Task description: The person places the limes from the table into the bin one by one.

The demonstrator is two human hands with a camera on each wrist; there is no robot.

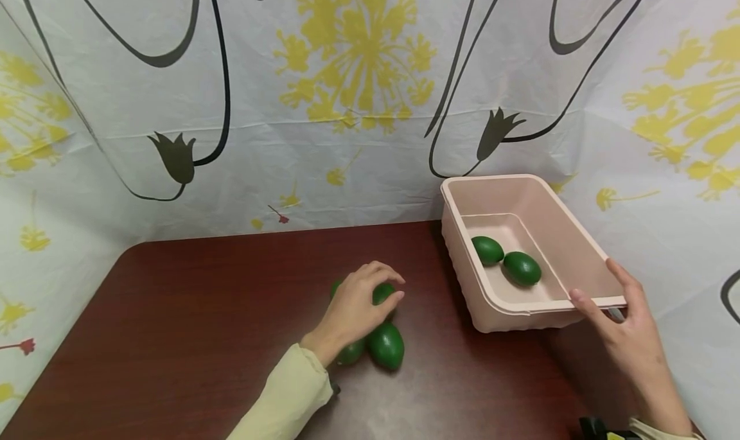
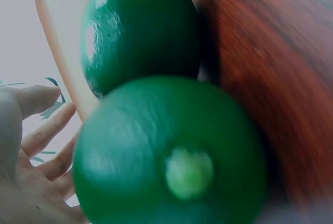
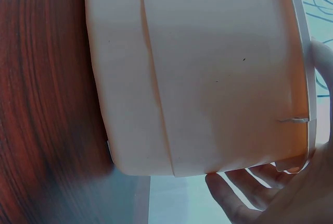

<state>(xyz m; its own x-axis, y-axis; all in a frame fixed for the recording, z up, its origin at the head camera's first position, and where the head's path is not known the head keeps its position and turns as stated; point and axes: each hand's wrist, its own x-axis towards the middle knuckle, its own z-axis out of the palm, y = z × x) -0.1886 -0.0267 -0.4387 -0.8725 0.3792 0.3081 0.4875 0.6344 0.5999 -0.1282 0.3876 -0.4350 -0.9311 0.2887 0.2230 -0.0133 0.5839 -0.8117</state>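
Note:
My left hand [image 1: 358,302] hovers over a cluster of several green limes on the table, its thumb and fingers spread apart around one lime [image 1: 383,293]. Nearer me lie another lime [image 1: 386,346] and a lime [image 1: 350,352] partly hidden under the wrist. In the left wrist view, a lime with a pale stem end [image 2: 156,130] fills the front, beside loosely bent fingers [image 2: 49,130]. With my right hand [image 1: 630,331] I grip the near right corner of a pale pink plastic bin [image 1: 485,299], thumb on the rim. Two limes [image 1: 522,268] lie inside it.
The dark reddish wood table [image 1: 202,318] has a rounded far left corner. Behind it hangs a white sheet [image 1: 243,106] with yellow and grey flower prints, which also runs along both sides. The bin stands at the table's back right, close to the sheet.

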